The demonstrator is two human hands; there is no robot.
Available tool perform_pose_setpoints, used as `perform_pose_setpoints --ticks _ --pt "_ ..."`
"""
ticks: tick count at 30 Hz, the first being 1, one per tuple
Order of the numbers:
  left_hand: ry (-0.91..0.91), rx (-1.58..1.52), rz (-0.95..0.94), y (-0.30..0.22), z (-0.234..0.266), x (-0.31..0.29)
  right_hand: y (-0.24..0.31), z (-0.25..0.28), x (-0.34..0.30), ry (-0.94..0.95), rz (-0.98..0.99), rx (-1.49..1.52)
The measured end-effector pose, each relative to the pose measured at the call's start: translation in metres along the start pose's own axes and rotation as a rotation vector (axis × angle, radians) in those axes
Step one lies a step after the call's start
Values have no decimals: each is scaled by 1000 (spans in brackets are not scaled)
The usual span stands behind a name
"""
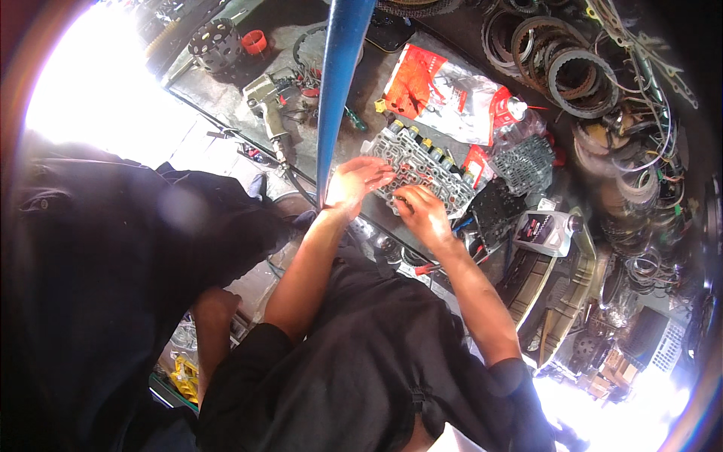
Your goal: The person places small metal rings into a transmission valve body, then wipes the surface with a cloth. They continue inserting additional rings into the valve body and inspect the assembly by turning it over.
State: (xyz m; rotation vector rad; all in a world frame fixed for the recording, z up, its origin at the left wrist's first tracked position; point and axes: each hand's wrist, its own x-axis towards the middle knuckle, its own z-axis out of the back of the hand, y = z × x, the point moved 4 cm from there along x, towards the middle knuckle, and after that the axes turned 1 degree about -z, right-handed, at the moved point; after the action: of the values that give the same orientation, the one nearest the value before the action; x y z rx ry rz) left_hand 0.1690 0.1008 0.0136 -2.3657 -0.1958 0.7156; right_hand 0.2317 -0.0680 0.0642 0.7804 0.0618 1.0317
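A silver metal valve body [444, 184], cut with winding channels, lies on the bench in front of me. Several yellow-and-black solenoids [427, 145] line its far edge. At its left end is my left hand [360, 183], palm turned partly up, fingers stretched out and holding nothing I can see. My right hand [423, 213] is over the near edge of the valve body, its fingers curled together. Whatever sits between those fingertips is too small or hidden to name.
A blue post [340, 90] rises just left of my left hand. Beyond the valve body lies a red-and-white plastic bag [444, 94]; an air impact wrench [265, 109] rests farther left. A perforated metal plate [523, 166] and a bottle [546, 232] are rightward. A co-worker [113, 271] stands at left.
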Motion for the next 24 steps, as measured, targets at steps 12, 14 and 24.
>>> perform_pose_setpoints --ticks 12,14,24 --pt "28 -53 -19 9 14 9 -3 5 -7 -112 -102 36" --pt "32 -41 -22 9 13 9 -3 4 -9 -114 -78 7" --pt "50 -74 -54 10 14 10 -1 6 -5 -109 -35 -44"
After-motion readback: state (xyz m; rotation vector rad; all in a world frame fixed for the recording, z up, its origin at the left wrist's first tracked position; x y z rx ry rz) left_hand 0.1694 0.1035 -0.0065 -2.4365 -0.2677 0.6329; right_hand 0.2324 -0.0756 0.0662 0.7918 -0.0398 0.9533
